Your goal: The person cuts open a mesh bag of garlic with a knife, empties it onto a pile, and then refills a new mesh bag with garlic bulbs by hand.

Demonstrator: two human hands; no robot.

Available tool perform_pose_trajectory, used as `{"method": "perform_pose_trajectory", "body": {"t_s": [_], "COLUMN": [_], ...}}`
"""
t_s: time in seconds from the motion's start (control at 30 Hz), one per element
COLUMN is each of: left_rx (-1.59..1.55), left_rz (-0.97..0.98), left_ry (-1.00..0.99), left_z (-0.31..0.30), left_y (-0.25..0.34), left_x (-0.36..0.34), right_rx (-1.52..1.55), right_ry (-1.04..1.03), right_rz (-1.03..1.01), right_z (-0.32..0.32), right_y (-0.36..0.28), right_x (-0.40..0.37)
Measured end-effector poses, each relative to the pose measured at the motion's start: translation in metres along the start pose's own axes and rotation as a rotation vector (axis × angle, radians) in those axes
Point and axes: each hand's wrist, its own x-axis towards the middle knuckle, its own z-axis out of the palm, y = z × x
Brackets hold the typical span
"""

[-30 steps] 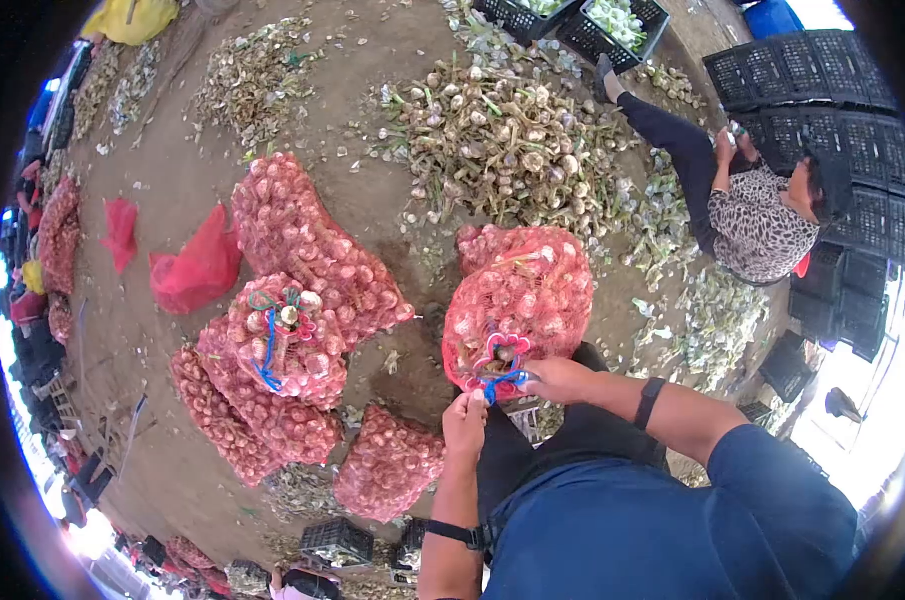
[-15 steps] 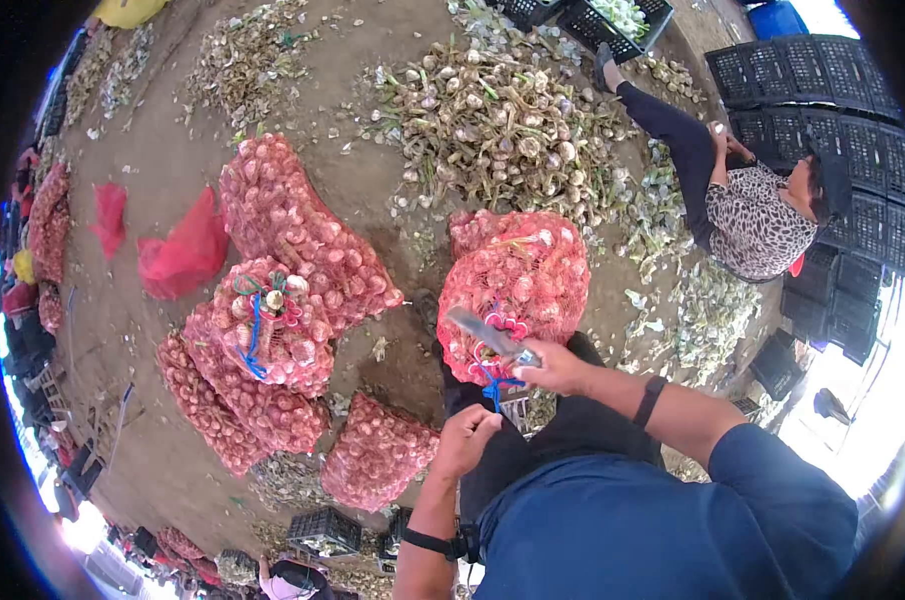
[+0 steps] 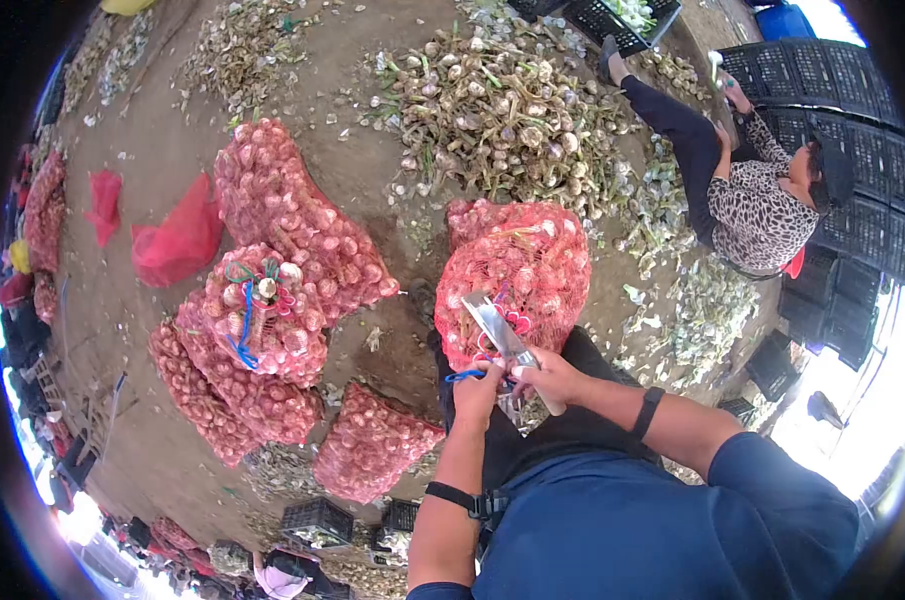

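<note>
A red mesh sack of garlic (image 3: 533, 255) stands between my knees, its gathered mouth toward me. My right hand (image 3: 555, 378) is closed around a broad-bladed knife (image 3: 500, 330), blade pointing up and left across the front of the sack. Close beside it, at the mouth of the sack, my left hand (image 3: 477, 388) pinches a blue string (image 3: 464, 376). The two hands nearly touch, and their fingertips partly hide the string and the tied end.
Several filled garlic sacks (image 3: 308, 235) lie to the left, near an unfilled red mesh bag (image 3: 180, 240). Loose garlic (image 3: 508, 115) is heaped ahead. A seated person (image 3: 763, 215) is at right, beside stacked black crates (image 3: 823, 85).
My left hand has moved up toward the right hand, bringing the string end closer to the sack. The knife has turned slightly. At right, the seated person has raised one hand.
</note>
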Motion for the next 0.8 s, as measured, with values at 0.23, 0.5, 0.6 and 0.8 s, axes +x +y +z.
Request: {"method": "perform_pose_trajectory", "body": {"t_s": [0.23, 0.5, 0.6, 0.8], "left_rx": [-0.174, 0.009, 0.144, -0.15], "left_rz": [0.055, 0.238, 0.339, 0.232], "left_ry": [0.157, 0.357, 0.398, 0.324], "left_z": [-0.006, -0.015, -0.016, -0.018], "left_y": [-0.026, -0.051, -0.052, -0.035], "left_x": [-0.009, -0.01, -0.015, -0.034], "right_rx": [-0.333, -0.73, -0.931, -1.074], "right_ry": [0.048, -0.157, -0.209, -0.293], "right_rz": [-0.121, 0.032, -0.05, -0.102], "right_z": [0.006, -0.011, -0.01, -0.002], "right_y": [-0.016, -0.049, -0.045, -0.051], "right_x": [-0.033, -0.042, -0.032, -0.007]}}
